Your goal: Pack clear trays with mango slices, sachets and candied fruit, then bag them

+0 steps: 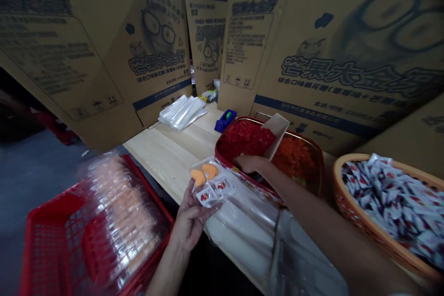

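Note:
My left hand (191,216) holds a clear plastic tray (196,165) from below and the side. In the tray lie two orange heart-like pieces (198,177) and two small printed sachets (206,196). My right hand (250,163) reaches over the near rim of a red-rimmed tub (221,157). Its fingers are bent down into a heap of red wrapped-looking pieces (243,136); the fingertips are hidden, so what they grip cannot be seen. A pale divider board (277,132) stands in the tub between the red pieces and orange-red ones (296,155).
An orange basket (342,166) full of sachets stands right. Stacked clear packs (121,203) sit in a red crate (45,226) at left. Clear bags (182,112) and a blue tape dispenser (225,121) lie farther back. Cardboard boxes (256,41) wall the table (156,145).

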A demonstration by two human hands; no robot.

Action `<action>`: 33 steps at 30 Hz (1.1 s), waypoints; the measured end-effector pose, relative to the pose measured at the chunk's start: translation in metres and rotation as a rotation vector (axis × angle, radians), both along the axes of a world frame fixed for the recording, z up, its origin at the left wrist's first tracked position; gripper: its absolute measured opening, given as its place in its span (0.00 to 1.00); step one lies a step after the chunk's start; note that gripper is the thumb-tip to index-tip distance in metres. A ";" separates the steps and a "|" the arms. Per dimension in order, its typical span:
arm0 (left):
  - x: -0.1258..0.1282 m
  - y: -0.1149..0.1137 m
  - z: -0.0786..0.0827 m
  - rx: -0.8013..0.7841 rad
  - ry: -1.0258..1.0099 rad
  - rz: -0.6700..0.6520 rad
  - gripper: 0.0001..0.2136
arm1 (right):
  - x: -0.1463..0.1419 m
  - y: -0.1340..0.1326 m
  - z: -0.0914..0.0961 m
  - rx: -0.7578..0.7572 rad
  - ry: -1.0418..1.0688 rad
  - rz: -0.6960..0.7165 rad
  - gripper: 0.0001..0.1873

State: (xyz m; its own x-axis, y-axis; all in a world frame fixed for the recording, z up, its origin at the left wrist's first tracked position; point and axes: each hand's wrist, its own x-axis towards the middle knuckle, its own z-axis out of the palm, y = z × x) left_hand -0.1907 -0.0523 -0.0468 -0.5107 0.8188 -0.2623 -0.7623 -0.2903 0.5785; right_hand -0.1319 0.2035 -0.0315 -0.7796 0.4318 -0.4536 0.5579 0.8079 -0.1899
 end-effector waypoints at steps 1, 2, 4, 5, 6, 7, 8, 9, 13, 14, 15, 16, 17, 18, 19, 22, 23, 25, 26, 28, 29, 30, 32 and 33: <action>-0.002 0.003 0.000 -0.002 0.006 0.003 0.37 | 0.001 0.002 -0.002 -0.012 0.028 0.006 0.16; -0.004 0.006 0.000 0.000 0.014 0.003 0.37 | 0.003 0.004 -0.003 -0.022 0.061 0.007 0.15; -0.007 0.011 0.000 0.016 0.031 0.002 0.37 | 0.005 0.008 -0.003 -0.031 0.137 -0.014 0.14; -0.008 0.014 0.001 0.027 0.040 0.002 0.37 | 0.006 0.010 -0.002 -0.029 0.177 -0.038 0.14; -0.010 0.016 0.001 0.036 0.048 0.005 0.37 | 0.007 0.012 -0.001 -0.022 0.216 -0.070 0.14; -0.011 0.018 0.001 0.041 0.055 0.013 0.36 | 0.009 0.014 0.002 -0.014 0.256 -0.107 0.13; -0.012 0.020 0.001 0.045 0.059 0.023 0.35 | 0.010 0.015 0.006 -0.005 0.295 -0.143 0.13; -0.013 0.022 0.001 0.049 0.060 0.035 0.34 | 0.012 0.015 0.012 0.007 0.327 -0.172 0.13; -0.016 0.028 -0.001 0.054 0.040 0.062 0.33 | 0.022 -0.005 0.042 -0.193 0.562 -0.297 0.16; -0.016 0.029 -0.001 0.053 0.034 0.058 0.34 | 0.025 -0.015 0.049 -0.329 0.629 -0.316 0.16; -0.016 0.030 -0.002 0.053 0.031 0.053 0.34 | 0.028 -0.027 0.055 -0.478 0.678 -0.320 0.16; -0.016 0.031 -0.002 0.057 0.032 0.046 0.34 | 0.030 -0.039 0.060 -0.615 0.699 -0.305 0.15; -0.016 0.032 -0.002 0.060 0.036 0.039 0.34 | 0.032 -0.052 0.063 -0.717 0.689 -0.271 0.15; -0.016 0.032 -0.002 0.061 0.041 0.035 0.34 | 0.034 -0.063 0.064 -0.785 0.670 -0.235 0.15; -0.015 0.032 -0.001 0.057 0.047 0.032 0.34 | 0.034 -0.073 0.062 -0.821 0.649 -0.202 0.14; -0.015 0.032 0.000 0.034 0.048 0.030 0.33 | 0.034 -0.090 0.051 -0.794 0.658 -0.139 0.12; -0.014 0.031 0.000 0.032 0.044 0.029 0.33 | 0.033 -0.092 0.046 -0.762 0.685 -0.139 0.11; -0.014 0.031 0.001 0.044 0.035 0.021 0.32 | 0.032 -0.093 0.039 -0.703 0.747 -0.168 0.12; -0.013 0.030 0.001 0.053 0.033 0.017 0.32 | 0.032 -0.093 0.037 -0.681 0.772 -0.188 0.13; -0.012 0.029 0.002 0.059 0.033 0.007 0.32 | 0.032 -0.093 0.036 -0.655 0.806 -0.214 0.13; -0.012 0.029 0.003 0.057 0.033 0.004 0.32 | 0.032 -0.094 0.036 -0.648 0.819 -0.220 0.13; -0.012 0.028 0.003 0.052 0.033 0.001 0.32 | 0.033 -0.094 0.037 -0.643 0.830 -0.222 0.13; -0.011 0.027 0.004 0.042 0.034 -0.002 0.32 | 0.033 -0.096 0.040 -0.638 0.847 -0.227 0.13; -0.011 0.027 0.005 0.038 0.035 -0.001 0.32 | 0.034 -0.097 0.041 -0.637 0.849 -0.229 0.13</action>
State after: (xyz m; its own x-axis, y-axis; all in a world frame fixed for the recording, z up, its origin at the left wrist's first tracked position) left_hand -0.2017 -0.0253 -0.0423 -0.5185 0.8283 -0.2124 -0.7419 -0.3122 0.5934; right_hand -0.0981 0.1064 0.0097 -0.8755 0.4831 0.0034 0.1717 0.3176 -0.9326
